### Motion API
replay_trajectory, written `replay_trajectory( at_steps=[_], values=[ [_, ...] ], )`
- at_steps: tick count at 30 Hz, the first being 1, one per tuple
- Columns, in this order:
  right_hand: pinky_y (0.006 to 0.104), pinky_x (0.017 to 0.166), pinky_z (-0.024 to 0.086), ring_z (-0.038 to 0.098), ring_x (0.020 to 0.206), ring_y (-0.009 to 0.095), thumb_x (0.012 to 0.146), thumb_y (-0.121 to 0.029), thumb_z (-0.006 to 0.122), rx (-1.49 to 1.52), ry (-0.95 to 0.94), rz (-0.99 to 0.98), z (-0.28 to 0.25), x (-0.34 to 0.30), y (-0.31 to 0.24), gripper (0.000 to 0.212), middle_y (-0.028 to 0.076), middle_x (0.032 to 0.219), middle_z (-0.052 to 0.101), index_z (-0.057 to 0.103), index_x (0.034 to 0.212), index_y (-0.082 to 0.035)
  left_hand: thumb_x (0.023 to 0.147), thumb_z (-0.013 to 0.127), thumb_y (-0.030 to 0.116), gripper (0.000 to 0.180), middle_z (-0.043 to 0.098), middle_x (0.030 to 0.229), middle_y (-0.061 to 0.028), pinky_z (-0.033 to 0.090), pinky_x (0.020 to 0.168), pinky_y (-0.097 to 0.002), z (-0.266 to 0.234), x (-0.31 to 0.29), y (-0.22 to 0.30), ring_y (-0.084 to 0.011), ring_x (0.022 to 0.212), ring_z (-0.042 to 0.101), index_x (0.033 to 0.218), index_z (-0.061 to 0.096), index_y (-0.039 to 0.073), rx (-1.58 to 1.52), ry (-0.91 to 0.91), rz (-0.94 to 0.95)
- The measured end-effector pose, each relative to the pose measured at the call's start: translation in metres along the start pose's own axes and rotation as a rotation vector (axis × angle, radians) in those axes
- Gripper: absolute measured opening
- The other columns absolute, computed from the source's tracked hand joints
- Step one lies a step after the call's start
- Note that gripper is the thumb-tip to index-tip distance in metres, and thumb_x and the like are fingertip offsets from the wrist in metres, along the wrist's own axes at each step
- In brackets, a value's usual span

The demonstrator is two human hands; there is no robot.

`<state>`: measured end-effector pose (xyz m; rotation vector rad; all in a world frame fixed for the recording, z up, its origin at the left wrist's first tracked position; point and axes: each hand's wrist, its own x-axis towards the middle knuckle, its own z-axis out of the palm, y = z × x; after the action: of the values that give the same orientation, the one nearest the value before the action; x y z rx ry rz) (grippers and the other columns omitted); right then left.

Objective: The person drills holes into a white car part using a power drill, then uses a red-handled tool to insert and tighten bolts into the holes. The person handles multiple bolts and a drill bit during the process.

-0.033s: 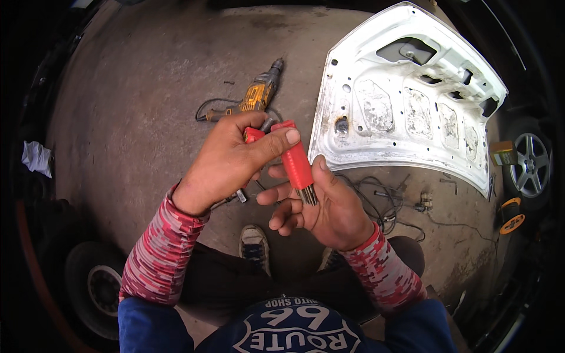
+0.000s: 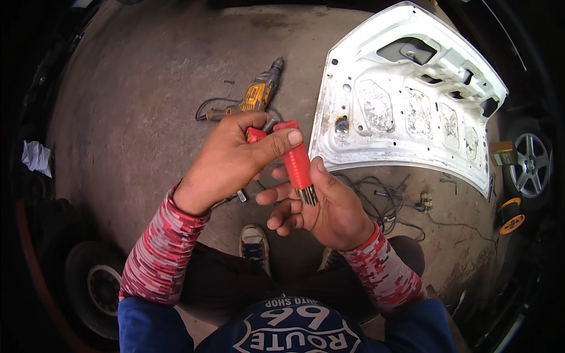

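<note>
A red tube (image 2: 297, 160) is slanting between the two hands, above the floor (image 2: 147, 88), with a bundle of thin metal rods (image 2: 307, 196) protruding from its lower end. The left hand (image 2: 223, 156) is grasping the tube, its thumb pressing near the upper end; a second red piece (image 2: 254, 135) is showing beneath that hand's fingers, its nature unclear. The right hand (image 2: 338, 212) is gripping nothing: its palm is facing upward and its fingers are curving loosely under the rods, though whether the rods are touching skin cannot be told. Because the rods' end is pointing downward, a slackening thumb or a steeper tilt could let the bundle slide out; gaps between the cupped fingers could then pass single rods to the floor. Sharp ends, if any, could prick the palm. Below, a shoe (image 2: 254, 250) is resting where a dropped rod might bounce. Farther out, a yellow drill (image 2: 257, 96) is lying beyond the left hand, while black cord (image 2: 386, 219) is looping near a white car hood (image 2: 395, 126); those loops could be hiding anything that rolls there.
</note>
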<state>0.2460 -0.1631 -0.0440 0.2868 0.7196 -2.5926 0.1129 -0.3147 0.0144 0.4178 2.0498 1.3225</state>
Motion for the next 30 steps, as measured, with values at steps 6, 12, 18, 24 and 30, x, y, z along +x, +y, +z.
replay_trajectory(
  at_steps=[6,12,18,24,30],
  values=[
    [0.0488,0.105,0.046,0.060,0.121,0.033,0.108,-0.053,0.033,0.249,0.121,-0.249,0.002,0.011,-0.010,0.051,0.019,0.132,0.060,0.055,0.121,-0.010,0.098,0.069,0.028,0.028,0.059,0.071,0.0035,0.040,0.048,-0.0203,0.009,0.005,-0.005,-0.0017,0.053,0.049,0.111,0.068,0.003,-0.145,0.158,0.189],
    [0.0504,0.113,0.038,0.054,0.128,0.032,0.105,-0.043,0.036,0.368,0.100,-0.339,-0.009,0.008,-0.020,0.043,0.019,0.135,0.059,0.061,0.109,-0.008,0.096,0.061,0.003,0.017,0.065,0.092,-0.0011,0.048,0.063,-0.0214,0.025,0.006,-0.007,-0.0043,0.070,0.057,0.112,0.068,0.000,-0.071,0.003,0.362],
    [0.0480,0.106,0.045,0.058,0.120,0.030,0.104,-0.038,0.036,0.247,0.098,-0.375,-0.018,0.010,-0.019,0.041,0.019,0.134,0.059,0.061,0.109,-0.005,0.091,0.070,0.006,0.013,0.057,0.064,-0.0027,0.043,0.055,-0.0259,0.035,0.000,-0.005,-0.0055,0.062,0.053,0.096,0.069,-0.005,0.140,-0.178,0.128],
    [0.0405,0.095,0.050,0.058,0.117,0.026,0.106,-0.033,0.039,0.084,0.212,-0.445,0.000,0.010,-0.019,0.043,0.019,0.136,0.057,0.053,0.131,-0.001,0.092,0.071,0.011,0.014,0.056,0.063,0.0025,0.037,0.050,-0.0232,0.041,0.001,-0.008,-0.0025,0.057,0.049,0.099,0.070,-0.002,-0.185,-0.216,-0.092],
    [0.0406,0.099,0.049,0.060,0.115,0.025,0.107,-0.036,0.042,0.113,0.173,-0.472,0.000,0.009,-0.021,0.045,0.018,0.135,0.057,0.051,0.135,-0.001,0.093,0.074,0.011,0.011,0.057,0.067,0.0038,0.039,0.052,-0.0212,0.034,0.003,-0.010,-0.0024,0.060,0.051,0.092,0.069,0.001,-0.038,-0.170,0.059]
  ],
)
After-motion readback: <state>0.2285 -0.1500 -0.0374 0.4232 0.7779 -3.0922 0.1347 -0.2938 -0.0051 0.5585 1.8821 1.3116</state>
